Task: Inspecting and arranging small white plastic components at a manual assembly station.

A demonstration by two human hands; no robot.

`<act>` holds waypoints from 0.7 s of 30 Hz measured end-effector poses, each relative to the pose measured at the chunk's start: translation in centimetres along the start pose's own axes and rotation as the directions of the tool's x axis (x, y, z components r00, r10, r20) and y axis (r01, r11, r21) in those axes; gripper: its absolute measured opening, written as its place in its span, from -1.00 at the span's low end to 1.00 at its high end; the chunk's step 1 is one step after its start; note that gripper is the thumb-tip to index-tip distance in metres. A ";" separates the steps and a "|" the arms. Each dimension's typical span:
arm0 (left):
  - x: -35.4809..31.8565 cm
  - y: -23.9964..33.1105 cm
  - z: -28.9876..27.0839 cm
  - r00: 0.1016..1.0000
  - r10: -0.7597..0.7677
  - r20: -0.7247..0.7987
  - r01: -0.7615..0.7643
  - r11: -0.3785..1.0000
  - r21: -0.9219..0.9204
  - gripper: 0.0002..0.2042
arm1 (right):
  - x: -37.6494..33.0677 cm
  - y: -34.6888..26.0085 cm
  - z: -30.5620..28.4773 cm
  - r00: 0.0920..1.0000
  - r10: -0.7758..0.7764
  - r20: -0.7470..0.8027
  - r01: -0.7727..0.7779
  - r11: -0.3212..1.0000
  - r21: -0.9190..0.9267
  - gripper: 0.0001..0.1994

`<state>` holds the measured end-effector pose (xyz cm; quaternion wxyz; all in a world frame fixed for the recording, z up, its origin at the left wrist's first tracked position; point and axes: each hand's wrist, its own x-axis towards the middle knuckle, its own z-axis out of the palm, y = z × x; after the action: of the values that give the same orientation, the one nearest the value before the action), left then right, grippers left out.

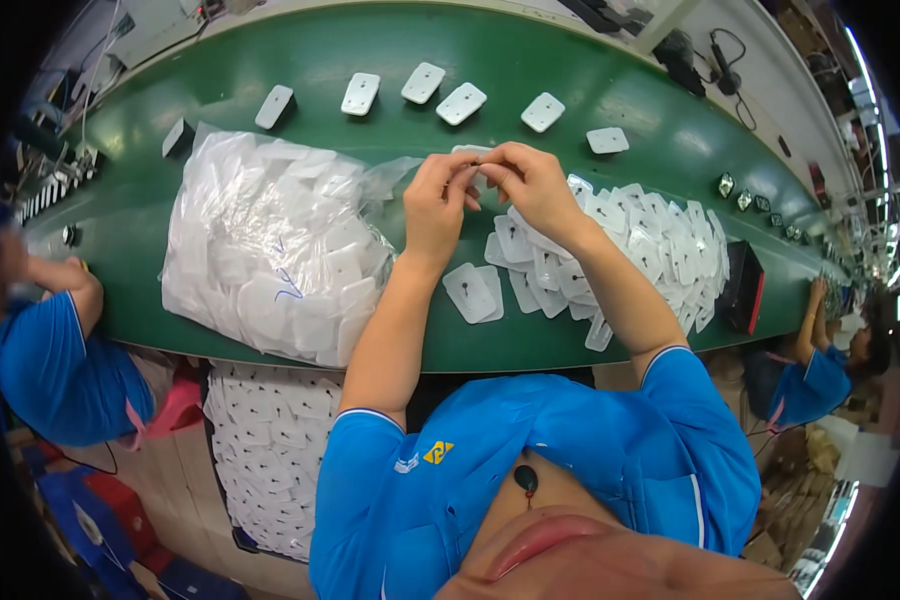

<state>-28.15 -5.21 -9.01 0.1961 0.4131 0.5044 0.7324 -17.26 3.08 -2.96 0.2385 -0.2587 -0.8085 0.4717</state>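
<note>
Both hands meet over the middle of the green table [270, 50], the left hand [438, 200] and right hand [530, 180] pinching one small white pad [470, 152] between closed fingertips. A clear bag of pads [270, 260] lies toward the table's left near edge, a loose pile of pads [630, 240] toward the right, and single pads [460, 103] line the far edge

Electrode pads on green conveyor belt [390, 40]
Left hand [438, 200] and right hand [532, 183] pinch one white pad [470, 152] together; loose pad pile [630, 250] right, clear bag of pads [270, 250] left, six single pads [460, 103] beyond.
</note>
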 end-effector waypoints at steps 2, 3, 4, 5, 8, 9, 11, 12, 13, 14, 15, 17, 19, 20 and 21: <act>0.1 0.2 0.2 1.000 -0.015 -0.027 0.014 1.000 -0.022 -0.85 | 0.0 0.0 -0.1 1.000 0.007 -0.005 -0.007 1.000 0.030 -0.96; 0.1 0.3 0.3 0.999 -0.028 -0.039 0.027 0.999 -0.040 -0.85 | 0.0 0.0 -0.1 1.000 0.015 -0.022 -0.014 0.998 0.068 -0.96; 0.1 0.4 0.4 0.998 -0.041 -0.051 0.038 0.998 -0.058 -0.84 | 0.0 0.0 -0.1 0.999 0.024 -0.039 -0.020 0.994 0.105 -0.96; 0.1 0.4 0.4 0.997 -0.054 -0.063 0.049 0.996 -0.077 -0.84 | 0.1 -0.1 -0.1 0.998 0.034 -0.057 -0.025 0.990 0.141 -0.95; -0.1 0.1 -0.1 0.999 -0.034 -0.032 0.032 0.998 -0.047 -0.83 | 0.0 0.0 0.0 0.999 0.021 -0.039 -0.018 0.996 0.083 -0.96; -0.1 0.0 -0.3 1.000 -0.024 -0.004 0.024 0.999 -0.025 -0.82 | 0.0 0.1 0.1 0.999 0.016 -0.042 -0.013 0.998 0.063 -0.96; 0.0 0.1 -0.2 1.000 -0.011 0.018 0.011 1.000 -0.007 -0.81 | 0.1 0.1 0.0 0.999 0.007 -0.040 -0.005 0.999 0.037 -0.96; 0.0 0.3 0.0 0.998 -0.058 -0.008 0.057 0.994 -0.091 -0.78 | 0.1 0.1 0.0 0.999 -0.019 -0.051 0.019 1.000 -0.005 -0.96; 0.0 0.6 0.2 0.994 -0.107 -0.028 0.101 0.980 -0.174 -0.75 | 0.1 0.1 0.0 0.997 -0.045 -0.062 0.042 0.998 -0.047 -0.95; 0.0 0.8 0.4 0.987 -0.157 -0.044 0.141 0.956 -0.256 -0.72 | 0.1 0.1 0.0 0.995 -0.071 -0.071 0.065 0.994 -0.087 -0.95; 0.0 1.0 0.4 0.977 -0.208 -0.054 0.178 0.925 -0.336 -0.69 | 0.1 0.1 0.0 0.992 -0.098 -0.081 0.087 0.988 -0.127 -0.95; 0.0 0.9 0.3 0.976 -0.213 -0.036 0.189 0.922 -0.338 -0.68 | 0.2 0.4 0.1 0.989 -0.124 -0.086 0.110 0.982 -0.157 -0.95; 0.1 0.8 0.2 0.974 -0.225 0.004 0.213 0.916 -0.339 -0.66 | 0.3 0.7 0.2 0.980 -0.173 -0.097 0.150 0.965 -0.214 -0.95; 0.1 0.7 0.2 0.973 -0.231 0.024 0.226 0.913 -0.340 -0.65 | 0.2 0.8 0.3 0.975 -0.198 -0.103 0.168 0.955 -0.243 -0.94; 0.1 0.6 0.3 0.973 -0.230 0.027 0.225 0.913 -0.342 -0.65 | 0.3 0.8 0.3 0.975 -0.199 -0.105 0.168 0.955 -0.245 -0.94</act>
<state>-27.88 -5.23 -8.34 0.3451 0.3061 0.4153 0.7840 -17.47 3.40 -3.75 0.3003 -0.2386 -0.8622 0.3309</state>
